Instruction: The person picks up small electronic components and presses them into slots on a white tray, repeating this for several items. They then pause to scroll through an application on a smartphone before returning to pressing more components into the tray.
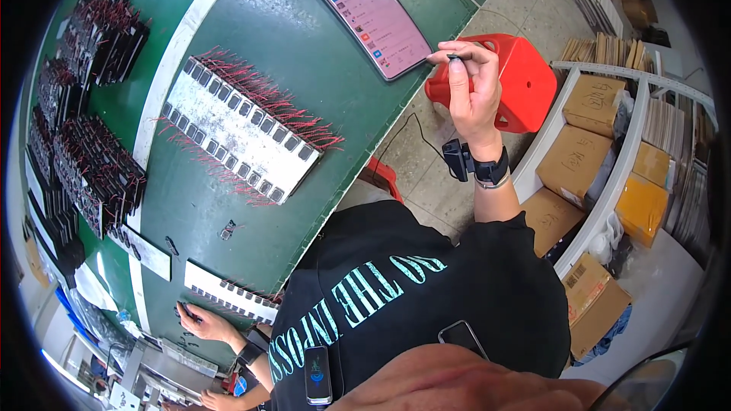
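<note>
The right hand (pixel 476 95) pinches a small dark piece (pixel 454 58) between thumb and fingertips, beyond the edge of the green table (pixel 251 247). Just left of that grip lies a phone (pixel 373 19) with its screen lit; under and right of it stands a red stool (pixel 529 80). Farther left lies a white board (pixel 232 125) bearing two rows of red-wired parts. The left hand (pixel 202 325) curls beside a white strip (pixel 228 289); whether its fingers grip anything cannot be told.
</note>
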{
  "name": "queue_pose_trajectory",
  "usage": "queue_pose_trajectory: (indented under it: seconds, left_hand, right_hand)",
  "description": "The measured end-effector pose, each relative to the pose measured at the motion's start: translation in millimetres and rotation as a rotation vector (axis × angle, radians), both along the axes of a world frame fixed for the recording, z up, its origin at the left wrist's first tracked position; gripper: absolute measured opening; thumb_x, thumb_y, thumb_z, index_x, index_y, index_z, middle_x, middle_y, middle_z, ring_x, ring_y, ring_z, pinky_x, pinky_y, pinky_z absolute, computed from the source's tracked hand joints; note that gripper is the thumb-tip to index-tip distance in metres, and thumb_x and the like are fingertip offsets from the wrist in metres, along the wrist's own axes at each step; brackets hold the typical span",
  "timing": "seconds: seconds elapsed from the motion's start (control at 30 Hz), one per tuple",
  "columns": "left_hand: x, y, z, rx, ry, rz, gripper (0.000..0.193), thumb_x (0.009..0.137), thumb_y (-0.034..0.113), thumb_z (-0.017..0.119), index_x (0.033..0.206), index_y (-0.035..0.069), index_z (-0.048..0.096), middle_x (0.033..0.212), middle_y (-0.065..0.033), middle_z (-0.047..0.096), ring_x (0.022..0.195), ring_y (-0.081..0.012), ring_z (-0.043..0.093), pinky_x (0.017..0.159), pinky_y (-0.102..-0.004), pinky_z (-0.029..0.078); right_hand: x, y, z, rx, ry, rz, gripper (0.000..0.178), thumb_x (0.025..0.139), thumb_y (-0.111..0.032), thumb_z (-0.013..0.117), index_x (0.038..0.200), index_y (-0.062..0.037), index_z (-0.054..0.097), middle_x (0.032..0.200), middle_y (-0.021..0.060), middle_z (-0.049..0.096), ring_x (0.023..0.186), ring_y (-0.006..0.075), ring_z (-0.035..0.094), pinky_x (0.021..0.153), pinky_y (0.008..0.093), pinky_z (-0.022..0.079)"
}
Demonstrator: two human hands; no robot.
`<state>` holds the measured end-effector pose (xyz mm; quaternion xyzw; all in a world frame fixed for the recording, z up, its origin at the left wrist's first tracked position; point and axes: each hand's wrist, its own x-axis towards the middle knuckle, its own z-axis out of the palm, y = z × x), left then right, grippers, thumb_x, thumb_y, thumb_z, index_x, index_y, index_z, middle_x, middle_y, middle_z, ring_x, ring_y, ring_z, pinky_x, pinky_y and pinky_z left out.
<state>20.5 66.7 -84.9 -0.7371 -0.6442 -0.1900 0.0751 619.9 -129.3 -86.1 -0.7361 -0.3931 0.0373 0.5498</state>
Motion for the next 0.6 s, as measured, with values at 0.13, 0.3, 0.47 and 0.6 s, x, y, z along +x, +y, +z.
queue_pose_trajectory:
  seconds: [0.13,0.3,0.47,0.6]
  left_hand:
    - [-1.1,0.7,-2.0,0.002,0.004,-0.003,0.031,0.100,0.019,0.058,0.125,0.003,0.065,0.113,-0.0174,0.066,0.097,-0.0316,0.063,0.085,-0.0398,0.050]
    - [3.1,1.0,0.4,-0.002,-0.013,0.009,0.031,0.100,0.020,0.058,0.125,0.003,0.065,0.114,-0.0171,0.066,0.097,-0.0312,0.063,0.086,-0.0394,0.050]
    - [3.9,0.9,0.2,-0.007,-0.021,0.032,0.031,0.100,0.020,0.058,0.124,0.002,0.065,0.113,-0.0171,0.066,0.098,-0.0311,0.064,0.087,-0.0392,0.050]
    - [3.4,-0.2,0.6,0.000,-0.022,0.015,0.031,0.100,0.020,0.058,0.124,0.001,0.065,0.113,-0.0172,0.067,0.098,-0.0312,0.064,0.088,-0.0391,0.050]
  right_hand:
    - [-0.1,2.5,4.2,-0.022,0.007,0.011,0.012,0.102,-0.002,0.044,0.113,0.0020,0.042,0.116,0.0205,0.061,0.098,0.0248,0.070,0.091,0.0345,0.052]
    - [-0.4,3.3,2.2,-0.032,-0.011,0.008,0.012,0.101,-0.002,0.044,0.112,0.0024,0.042,0.116,0.0207,0.061,0.099,0.0244,0.070,0.091,0.0339,0.052]
    - [-2.2,6.9,1.7,-0.032,-0.037,0.040,0.012,0.101,-0.001,0.044,0.112,0.0027,0.042,0.117,0.0211,0.061,0.099,0.0237,0.070,0.091,0.0337,0.052]
    - [-6.0,6.4,5.4,-0.048,-0.004,0.034,0.012,0.101,-0.001,0.045,0.112,0.0027,0.042,0.117,0.0214,0.061,0.100,0.0237,0.069,0.092,0.0339,0.052]
